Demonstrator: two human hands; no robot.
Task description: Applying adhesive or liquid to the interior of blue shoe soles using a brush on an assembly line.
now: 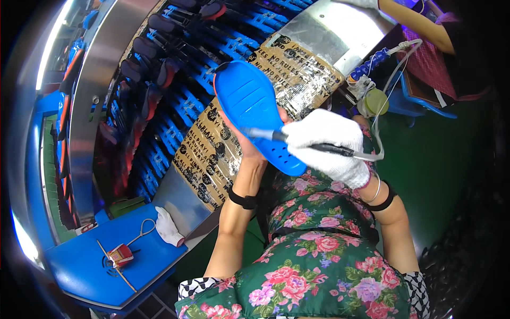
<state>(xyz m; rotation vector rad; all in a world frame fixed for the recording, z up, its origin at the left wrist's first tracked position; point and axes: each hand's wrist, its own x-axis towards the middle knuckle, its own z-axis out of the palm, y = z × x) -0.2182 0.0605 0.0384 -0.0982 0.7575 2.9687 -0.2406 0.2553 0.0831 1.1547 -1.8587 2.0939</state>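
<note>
In front of me a blue shoe sole, its inner side facing up, lies tilted over the taped ledge. My left hand, bare, supports it from below with fingers wrapped round its edges; much of the palm is hidden behind the sole. A white knitted glove covers my right hand, which is closed on a brush with a dark handle. The brush's pale tip is motion-blurred and lies over the middle of the sole. From the handle's rear end a thin grey hose curves up to the right.
Blue racks with dark shoe parts fill the left behind a metal frame. Printed cardboard under clear tape covers the ledge. A blue side table bears a white glove and a red box. Another person's arm reaches in at top right.
</note>
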